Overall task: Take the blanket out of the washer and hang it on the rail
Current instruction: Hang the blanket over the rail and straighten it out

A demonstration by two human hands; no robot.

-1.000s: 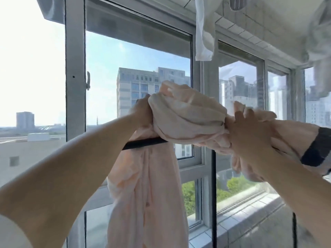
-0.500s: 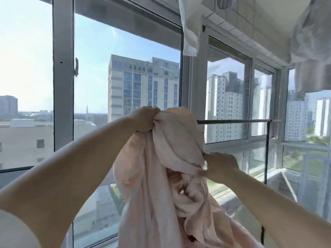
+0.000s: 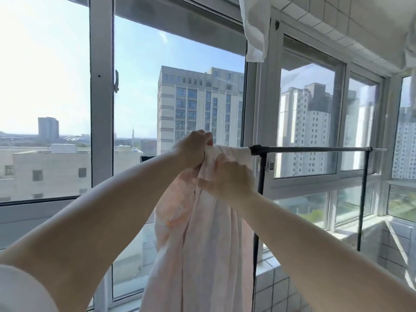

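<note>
A pale pink blanket (image 3: 202, 239) hangs bunched over the black rail (image 3: 310, 149) of a drying rack, draping down in long folds in front of the window. My left hand (image 3: 193, 149) grips the top of the blanket where it crosses the rail. Just below and to the right, my right hand (image 3: 229, 176) pinches the folds on the near side. The rail's bare part runs to the right of the blanket. The washer is out of view.
Large windows (image 3: 168, 109) with grey frames stand right behind the rack. White cloth (image 3: 256, 30) hangs from above at the top right. The rack's black uprights (image 3: 362, 199) stand on a tiled ledge (image 3: 276, 287) at the lower right.
The bundle that was held high and bunched has come down over the rail and now hangs in long folds. My right hand moved up from the lower bunch to just under my left hand.
</note>
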